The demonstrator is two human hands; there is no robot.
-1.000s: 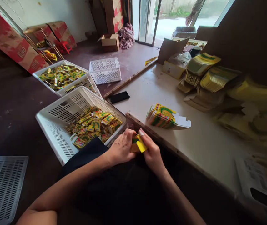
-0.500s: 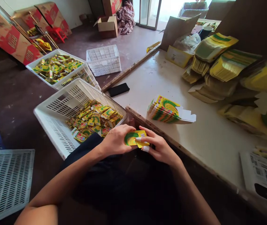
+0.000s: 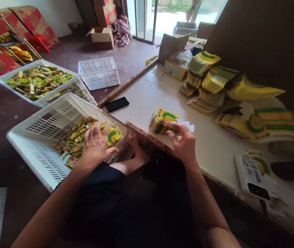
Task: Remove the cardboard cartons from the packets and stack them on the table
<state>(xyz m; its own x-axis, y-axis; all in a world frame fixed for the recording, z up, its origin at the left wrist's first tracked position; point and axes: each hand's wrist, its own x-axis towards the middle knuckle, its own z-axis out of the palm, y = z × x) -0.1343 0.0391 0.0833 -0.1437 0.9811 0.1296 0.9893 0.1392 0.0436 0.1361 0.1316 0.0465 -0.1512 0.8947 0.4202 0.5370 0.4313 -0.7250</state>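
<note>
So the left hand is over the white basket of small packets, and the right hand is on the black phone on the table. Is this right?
Not quite. In the head view the right hand is at the stack of flat cartons, not the black phone, which lies apart, untouched. The left hand is indeed over the white basket of small packets.

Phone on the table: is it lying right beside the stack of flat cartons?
No, the phone lies apart at the table's left edge, with bare tabletop between it and the cartons.
</note>
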